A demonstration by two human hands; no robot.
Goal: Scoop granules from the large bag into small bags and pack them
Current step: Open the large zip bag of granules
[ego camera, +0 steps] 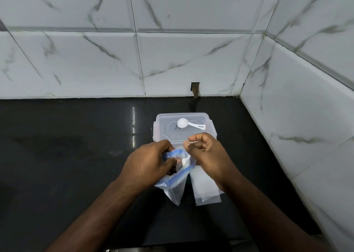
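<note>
My left hand (147, 161) grips the mouth of a small clear bag (177, 186) with a blue zip strip and holds it up above the black counter. My right hand (206, 152) pinches a thin white scoop handle (192, 142) over the bag's opening; the scoop's bowl seems to dip into the bag, partly hidden. A second white scoop (186, 124) lies on the lid of a clear plastic box (183, 135) just behind my hands. The large bag is hard to make out.
A flat stack of clear small bags (206, 192) lies on the black counter (67, 156) under my right wrist. Marble-look tiled walls (297, 117) close in behind and to the right. A small dark hole (195, 88) sits in the back wall.
</note>
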